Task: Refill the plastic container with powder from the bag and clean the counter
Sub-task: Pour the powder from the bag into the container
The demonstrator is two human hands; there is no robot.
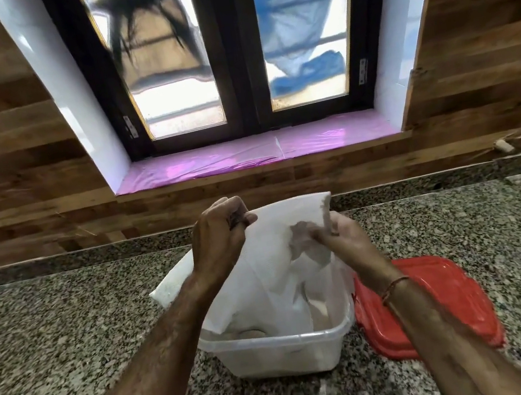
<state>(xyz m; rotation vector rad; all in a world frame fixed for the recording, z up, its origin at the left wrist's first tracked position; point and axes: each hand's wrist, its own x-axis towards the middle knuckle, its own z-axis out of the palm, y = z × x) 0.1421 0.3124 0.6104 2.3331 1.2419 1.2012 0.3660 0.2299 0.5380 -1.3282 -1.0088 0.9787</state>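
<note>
Plastic container point(277, 358): clear, lidless, standing on the granite counter point(68, 330) directly below both sets of fingers. Pale powder shows inside through the wall; the level is not readable. Red lid point(452, 296) lies flat on the counter just right of the container, below the right wrist. Bag point(273, 263): white film, held up over the container with its lower end hanging inside the rim; one lower corner overlaps the near-left rim edge. Left hand point(220, 234): fingers curled, pinching the bag's top edge. Right hand point(341, 239): fingertips pinch a fold of film lower on the right side and look dusted. White folded pad point(172, 284), possibly a cloth, lies on the counter below and left of the left-hand fingers, behind the container. Beyond the fingers: pink-filmed window sill point(245, 155). Judgement: the bag is being emptied and is probably near spent. Risks: the corner draped over the rim could lead powder outside onto the counter; shaking the slack film could puff dust up; a downward tug could shift or tip the light container.
</note>
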